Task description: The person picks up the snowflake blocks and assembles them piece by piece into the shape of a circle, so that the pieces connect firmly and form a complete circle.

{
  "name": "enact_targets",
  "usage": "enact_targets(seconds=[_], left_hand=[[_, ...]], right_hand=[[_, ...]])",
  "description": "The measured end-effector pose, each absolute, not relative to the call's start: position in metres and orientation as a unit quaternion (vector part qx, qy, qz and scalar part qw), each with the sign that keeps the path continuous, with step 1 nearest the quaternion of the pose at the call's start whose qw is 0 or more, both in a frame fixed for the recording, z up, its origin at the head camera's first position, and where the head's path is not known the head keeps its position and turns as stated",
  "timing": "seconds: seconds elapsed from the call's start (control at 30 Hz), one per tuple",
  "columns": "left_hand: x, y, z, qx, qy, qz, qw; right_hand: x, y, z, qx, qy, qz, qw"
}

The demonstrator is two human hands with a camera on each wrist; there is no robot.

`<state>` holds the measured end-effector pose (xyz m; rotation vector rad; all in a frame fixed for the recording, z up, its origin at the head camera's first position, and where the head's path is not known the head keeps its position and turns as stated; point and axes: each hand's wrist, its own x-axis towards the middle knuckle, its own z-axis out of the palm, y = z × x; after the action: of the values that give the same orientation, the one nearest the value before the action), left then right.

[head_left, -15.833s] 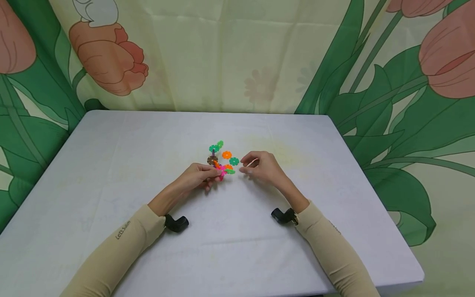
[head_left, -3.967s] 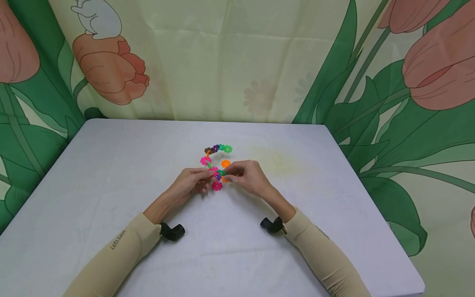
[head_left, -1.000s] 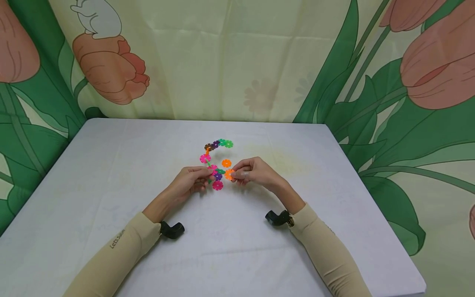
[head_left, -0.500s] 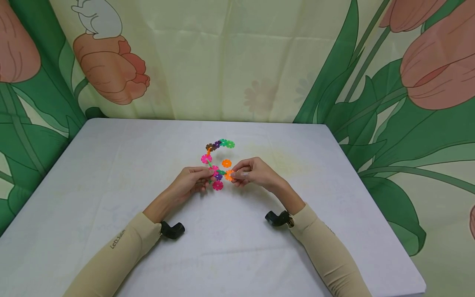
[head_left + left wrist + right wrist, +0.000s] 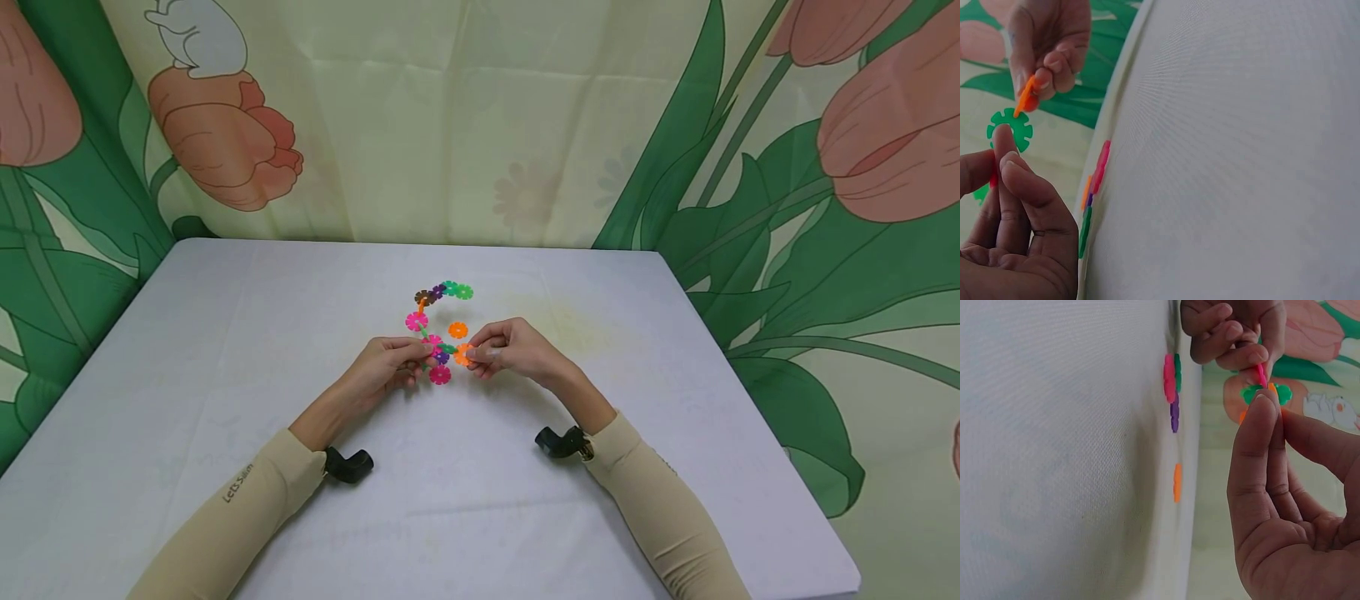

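A chain of flower discs is held between the hands: a pink disc near its near end is pinched by the left hand, and an orange disc is pinched, thumb to finger, by the right hand. The rim of the green disc is met edge-on by the orange one, at about 1 o'clock as seen from the left wrist; whether the slots are fully seated cannot be told. A join seems to be in hand, best made with the discs crossed, the slots aligned and the push straight, without twisting. The pink disc should be gripped firmly, since the tail (curling away toward 12 o'clock) may otherwise be swung loose. Loose orange, at 12 o'clock of the join, and loose purple, at 8, should not be knocked.
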<state>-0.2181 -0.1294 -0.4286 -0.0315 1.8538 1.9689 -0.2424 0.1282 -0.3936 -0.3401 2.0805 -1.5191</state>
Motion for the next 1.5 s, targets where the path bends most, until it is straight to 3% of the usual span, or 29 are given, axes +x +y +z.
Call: enact_targets(seconds=[1.0, 1.5], left_hand=[[-0.214, -0.129, -0.432, 0.006, 0.666, 0.711, 0.225], [-0.215, -0.125, -0.428, 0.001, 0.655, 0.715, 0.246]], right_hand=[[-0.24, 0.127, -0.394, -0.142, 0.766, -0.564, 0.273], [-0.234, 0.117, -0.393, -0.114, 0.754, -0.608, 0.221]])
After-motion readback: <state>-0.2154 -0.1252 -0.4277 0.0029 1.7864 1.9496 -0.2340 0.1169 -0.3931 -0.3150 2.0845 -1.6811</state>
